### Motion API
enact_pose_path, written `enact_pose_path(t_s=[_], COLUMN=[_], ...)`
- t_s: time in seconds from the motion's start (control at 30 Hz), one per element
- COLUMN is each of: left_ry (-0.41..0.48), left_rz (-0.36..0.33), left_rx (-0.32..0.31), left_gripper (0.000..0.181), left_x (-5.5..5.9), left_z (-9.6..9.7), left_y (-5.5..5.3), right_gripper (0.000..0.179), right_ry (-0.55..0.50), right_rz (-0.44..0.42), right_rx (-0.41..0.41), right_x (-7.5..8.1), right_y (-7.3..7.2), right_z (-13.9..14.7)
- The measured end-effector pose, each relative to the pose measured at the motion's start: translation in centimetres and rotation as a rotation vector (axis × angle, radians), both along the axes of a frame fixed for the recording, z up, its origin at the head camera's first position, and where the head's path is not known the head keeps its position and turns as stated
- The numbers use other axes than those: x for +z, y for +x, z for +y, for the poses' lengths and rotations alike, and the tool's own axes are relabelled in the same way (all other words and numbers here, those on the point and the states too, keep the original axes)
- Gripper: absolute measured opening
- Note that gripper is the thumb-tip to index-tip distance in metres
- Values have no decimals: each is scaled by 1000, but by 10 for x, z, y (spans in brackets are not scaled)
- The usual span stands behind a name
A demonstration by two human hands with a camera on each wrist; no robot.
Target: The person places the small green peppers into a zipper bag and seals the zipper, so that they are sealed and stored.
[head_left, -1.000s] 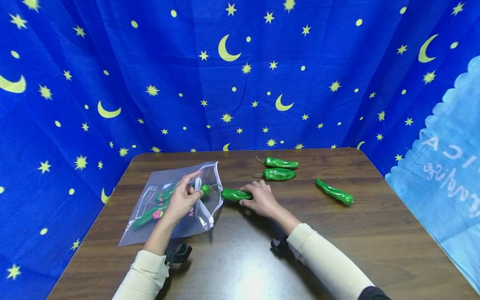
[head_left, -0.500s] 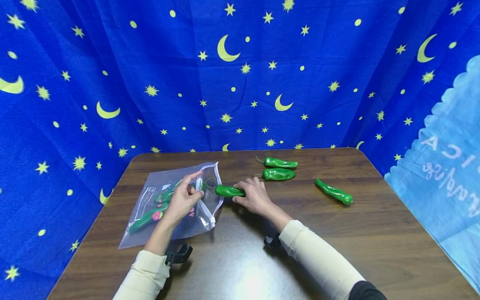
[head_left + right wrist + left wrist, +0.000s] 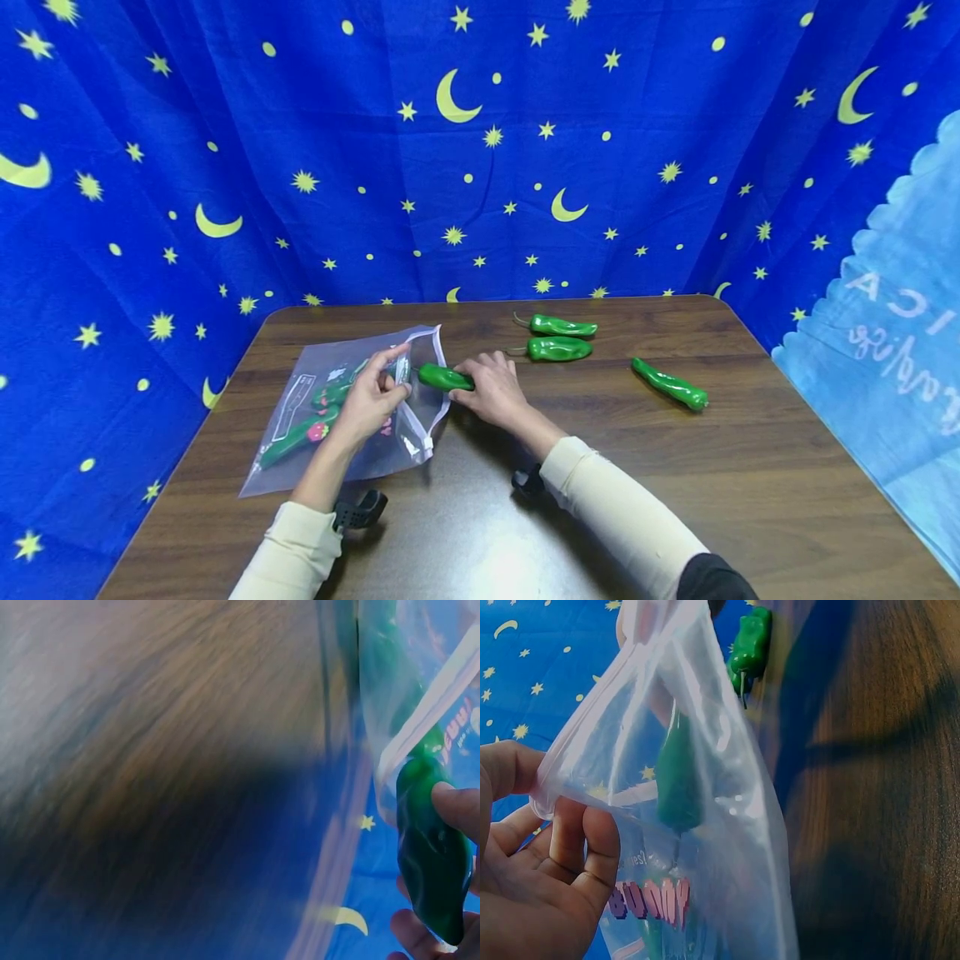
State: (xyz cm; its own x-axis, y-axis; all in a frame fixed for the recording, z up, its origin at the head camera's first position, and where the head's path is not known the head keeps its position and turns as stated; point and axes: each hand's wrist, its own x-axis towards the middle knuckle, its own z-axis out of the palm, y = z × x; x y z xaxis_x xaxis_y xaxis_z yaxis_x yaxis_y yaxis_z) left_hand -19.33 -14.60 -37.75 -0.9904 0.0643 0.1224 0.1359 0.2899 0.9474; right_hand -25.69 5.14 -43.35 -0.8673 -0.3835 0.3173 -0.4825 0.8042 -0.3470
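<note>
My left hand (image 3: 372, 398) pinches the upper edge of a clear zip bag (image 3: 300, 367) between thumb and fingers, lifting its mouth. Printed on the bag are pink pictures and lettering, and green peppers (image 3: 288, 442) show through the plastic. My right hand (image 3: 491, 387) grips a green pepper (image 3: 444, 377) by its tip end, and the stem end lies within the bag's mouth. Seen through the plastic in the left wrist view, that pepper (image 3: 679, 776) points stem first into the bag. In the right wrist view the thumb presses on the pepper's (image 3: 427, 840) side.
Two green peppers (image 3: 560, 348) lie side by side toward the back of the brown wooden table (image 3: 600, 467). Another pepper (image 3: 669, 385) lies farther right. A blue curtain (image 3: 390, 167) with stars and moons hangs behind the table.
My right hand has moved left with its pepper, carrying the stem end from outside the bag's rim into the mouth. My left hand stays in place, holding the bag's edge.
</note>
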Motion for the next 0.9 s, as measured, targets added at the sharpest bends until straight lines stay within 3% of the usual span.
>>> enact_pose_path(t_s=[0.43, 0.67, 0.9], left_ry=[-24, -11, -6], left_rz=[24, 28, 31], left_rx=[-4, -2, -12], left_gripper=[60, 62, 61], left_x=[-2, -23, -25], left_z=[-1, -8, -9], left_y=[-1, -16, -17], right_gripper=[41, 38, 40], right_ry=[41, 64, 64], right_rz=[19, 23, 13], right_rx=[36, 71, 105], right_x=[1, 2, 1], right_y=[4, 6, 6], right_z=[-24, -34, -38])
